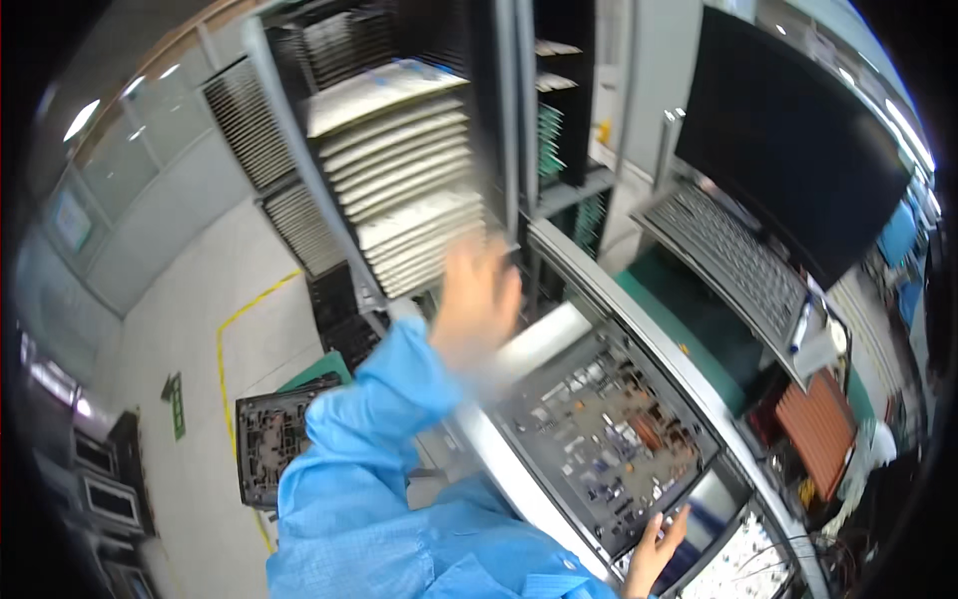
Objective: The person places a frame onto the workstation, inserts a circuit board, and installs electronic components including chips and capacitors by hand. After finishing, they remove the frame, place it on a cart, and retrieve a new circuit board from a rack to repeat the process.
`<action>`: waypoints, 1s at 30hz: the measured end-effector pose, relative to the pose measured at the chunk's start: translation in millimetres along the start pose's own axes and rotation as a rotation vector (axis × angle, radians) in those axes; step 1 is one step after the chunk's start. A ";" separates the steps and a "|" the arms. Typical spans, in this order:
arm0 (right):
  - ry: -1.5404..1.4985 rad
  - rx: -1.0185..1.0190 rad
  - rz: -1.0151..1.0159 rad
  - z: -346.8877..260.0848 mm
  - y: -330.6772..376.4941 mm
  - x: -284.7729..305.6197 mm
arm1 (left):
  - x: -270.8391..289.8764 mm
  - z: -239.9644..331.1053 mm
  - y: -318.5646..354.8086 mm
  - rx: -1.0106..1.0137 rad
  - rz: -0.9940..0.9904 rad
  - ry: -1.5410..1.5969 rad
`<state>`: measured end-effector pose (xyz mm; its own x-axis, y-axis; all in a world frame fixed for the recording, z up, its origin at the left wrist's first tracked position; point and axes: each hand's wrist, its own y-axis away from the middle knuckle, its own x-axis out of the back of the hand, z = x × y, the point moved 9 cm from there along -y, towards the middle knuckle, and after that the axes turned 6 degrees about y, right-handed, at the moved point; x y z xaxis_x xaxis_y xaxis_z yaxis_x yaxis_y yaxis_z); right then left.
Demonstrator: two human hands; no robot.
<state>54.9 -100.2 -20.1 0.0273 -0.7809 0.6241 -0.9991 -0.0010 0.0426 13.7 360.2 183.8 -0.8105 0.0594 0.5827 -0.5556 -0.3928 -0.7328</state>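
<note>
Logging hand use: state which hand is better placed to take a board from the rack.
Left, probably: the left hand is raised at the rack, while the right hand rests on the tray.

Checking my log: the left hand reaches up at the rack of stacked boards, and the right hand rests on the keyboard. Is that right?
Not quite. The left hand does reach up at the rack of stacked boards, but the right hand rests at the near edge of the circuit board tray, not on the keyboard. The head view shows it.
</note>
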 end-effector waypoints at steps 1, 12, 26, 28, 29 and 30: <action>-0.017 0.034 -0.019 -20.6 1.2 3.7 | 46.5 -1.2 -35.5 -0.109 0.195 -0.056; -0.235 0.250 0.007 -98.5 3.6 28.6 | 159.2 -101.8 -156.9 -0.208 -0.123 -1.232; -1.347 0.306 -0.564 -298.3 -19.5 -36.3 | 104.9 142.0 58.1 -0.618 -0.699 -0.032; -1.262 0.229 -0.569 -262.7 -30.4 -20.0 | 86.9 183.6 103.4 -1.241 -0.741 -0.040; -1.290 0.212 -0.533 -242.8 -43.2 -11.0 | 71.6 194.1 102.0 -1.154 -0.768 0.087; -1.197 0.196 -0.542 -222.3 -55.6 -4.0 | 60.9 197.6 96.4 -1.061 -0.796 0.205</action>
<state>117.6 41.8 148.5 0.4766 -0.7177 -0.5078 -0.8620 -0.4950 -0.1094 -52.6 144.7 218.1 -0.1630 0.1097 0.9805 -0.6840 0.7036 -0.1924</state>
